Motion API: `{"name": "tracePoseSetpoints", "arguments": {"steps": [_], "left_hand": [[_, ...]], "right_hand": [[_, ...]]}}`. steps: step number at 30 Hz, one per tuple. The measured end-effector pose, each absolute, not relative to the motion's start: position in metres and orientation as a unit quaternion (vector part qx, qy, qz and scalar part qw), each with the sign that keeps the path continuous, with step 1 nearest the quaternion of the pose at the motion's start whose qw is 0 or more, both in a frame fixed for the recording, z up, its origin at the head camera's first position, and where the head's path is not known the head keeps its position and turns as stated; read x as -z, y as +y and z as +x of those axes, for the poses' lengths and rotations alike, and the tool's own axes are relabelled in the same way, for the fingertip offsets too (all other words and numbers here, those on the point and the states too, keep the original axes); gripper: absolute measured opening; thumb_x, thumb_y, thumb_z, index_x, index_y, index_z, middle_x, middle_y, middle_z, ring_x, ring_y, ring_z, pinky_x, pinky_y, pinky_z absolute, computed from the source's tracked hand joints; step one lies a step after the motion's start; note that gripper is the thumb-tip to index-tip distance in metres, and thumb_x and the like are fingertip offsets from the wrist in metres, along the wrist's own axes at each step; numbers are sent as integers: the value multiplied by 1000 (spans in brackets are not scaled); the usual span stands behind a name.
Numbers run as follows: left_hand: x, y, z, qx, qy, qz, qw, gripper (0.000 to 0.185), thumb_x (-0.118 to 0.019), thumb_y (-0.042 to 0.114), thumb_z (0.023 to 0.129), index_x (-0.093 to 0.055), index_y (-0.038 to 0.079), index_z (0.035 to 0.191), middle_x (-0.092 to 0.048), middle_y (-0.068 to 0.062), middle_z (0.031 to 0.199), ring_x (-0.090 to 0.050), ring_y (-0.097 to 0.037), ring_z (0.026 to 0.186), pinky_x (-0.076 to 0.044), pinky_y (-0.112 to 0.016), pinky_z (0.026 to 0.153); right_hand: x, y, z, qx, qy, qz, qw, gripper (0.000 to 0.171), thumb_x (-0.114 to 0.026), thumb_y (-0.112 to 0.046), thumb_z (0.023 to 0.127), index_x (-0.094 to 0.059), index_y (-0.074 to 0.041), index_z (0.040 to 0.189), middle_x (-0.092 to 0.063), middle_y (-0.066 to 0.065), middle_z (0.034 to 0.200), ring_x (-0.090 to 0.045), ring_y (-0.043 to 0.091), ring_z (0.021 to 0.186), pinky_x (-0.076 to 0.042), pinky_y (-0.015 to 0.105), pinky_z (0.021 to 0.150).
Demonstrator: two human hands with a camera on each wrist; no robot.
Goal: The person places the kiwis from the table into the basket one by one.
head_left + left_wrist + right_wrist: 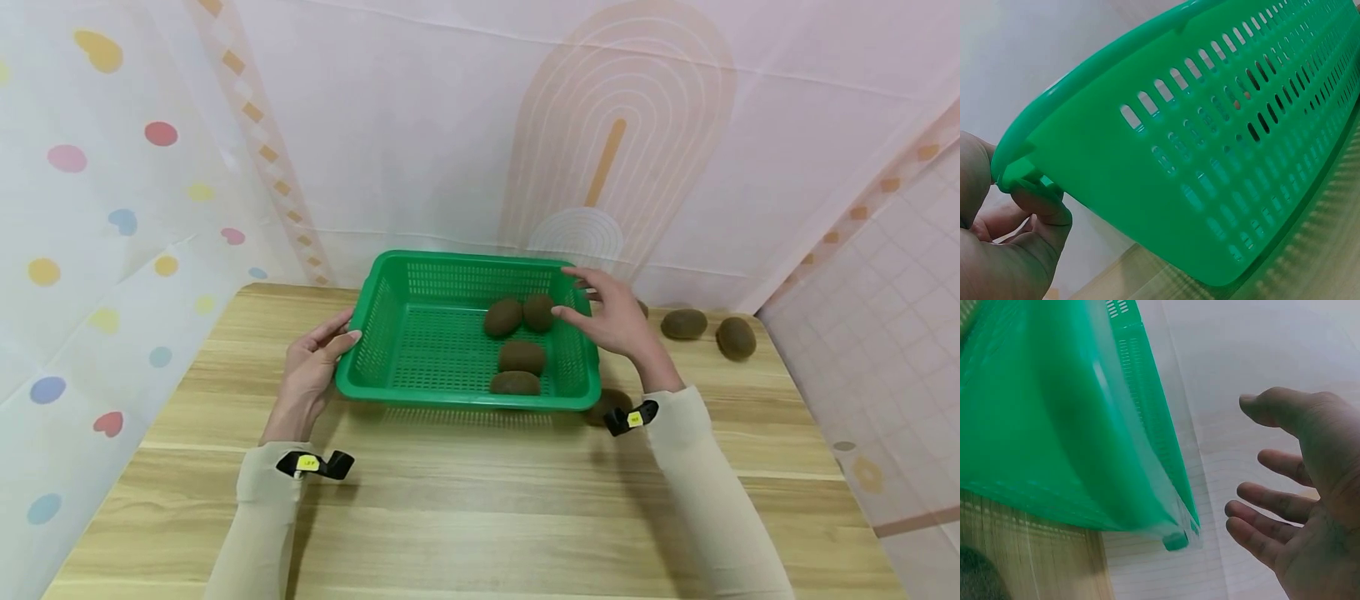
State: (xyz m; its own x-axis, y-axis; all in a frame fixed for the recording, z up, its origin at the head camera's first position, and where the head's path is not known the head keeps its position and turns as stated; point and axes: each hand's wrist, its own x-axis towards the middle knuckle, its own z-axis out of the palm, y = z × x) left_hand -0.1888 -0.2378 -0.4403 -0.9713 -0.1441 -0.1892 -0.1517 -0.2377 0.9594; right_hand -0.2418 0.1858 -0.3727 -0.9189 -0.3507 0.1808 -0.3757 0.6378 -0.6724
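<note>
Loading kiwis into the green basket point(420, 333), judging by the layout; about halfway along. Four kiwis point(517, 357) already inside, grouped toward the right half of the basket floor. Basket set mid-bench, near the back edge.

Left hand point(311, 371) at the basket's left rim, fingers point(1038, 209) curled under the lip and thumb over it, gripping and steadying. From the left wrist view, basket apparently tilted or slightly raised off the bench point(480, 500) on that side, though hard to be sure.

Right hand point(615, 321) hovering over the basket's right rim, fingers point(1266, 506) spread and relaxed, holding nothing, just beside the nearest kiwi in the basket but not touching.

Two loose kiwis point(708, 329) lying on the bench to the right, well apart from the basket; another kiwi point(609, 402) partly hidden by the right wrist near the front right corner, and possibly one more behind the right hand, too hidden to tell.

Next move, as a guess: swing right to a loose kiwi, close gently around it, lift clear over the rim. Round fruit, prone to rolling if nudged.

Pale wood-grain bench. Thin pinkish sheeting on the walls: coloured dots and hearts at left, an arch pattern at the back, a tile print at right.
</note>
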Motion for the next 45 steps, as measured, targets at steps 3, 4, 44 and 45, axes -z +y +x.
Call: {"name": "tracePoseSetpoints", "arguments": {"steps": [3,4,44,45], "left_hand": [[440,-237,-189,-777,618,-118,3,60,-74,13,96,-51,7,151,-58,5,112,-61,-3,94,-60,-15,74],[440,-237,-189,-777,618,-118,3,60,-74,13,96,-51,7,152,-58,5,112,-61,-3,93,-60,-15,74],[441,-239,-189,-788,606,-114,10,62,-75,13,95,-51,8,152,-59,4,112,-64,-3,91,-61,-17,75],[441,-239,-189,-787,607,-114,10,62,-75,14,95,-51,8,152,-59,4,113,-64,-3,91,-61,-17,75]], "right_hand": [[372,189,-240,-374,-904,204,18,66,-73,-31,97,-47,-12,154,-47,13,157,-48,38,141,-44,54,116],[372,190,-239,-372,-905,206,20,67,-73,-32,96,-46,-13,154,-46,13,157,-47,37,142,-43,54,117],[424,268,-207,-364,-916,147,-80,90,-79,-41,91,-28,-23,163,-31,14,166,-38,43,147,-38,63,116],[425,269,-206,-366,-914,152,-83,91,-80,-40,90,-28,-23,163,-31,15,166,-38,44,147,-38,64,117]]}}
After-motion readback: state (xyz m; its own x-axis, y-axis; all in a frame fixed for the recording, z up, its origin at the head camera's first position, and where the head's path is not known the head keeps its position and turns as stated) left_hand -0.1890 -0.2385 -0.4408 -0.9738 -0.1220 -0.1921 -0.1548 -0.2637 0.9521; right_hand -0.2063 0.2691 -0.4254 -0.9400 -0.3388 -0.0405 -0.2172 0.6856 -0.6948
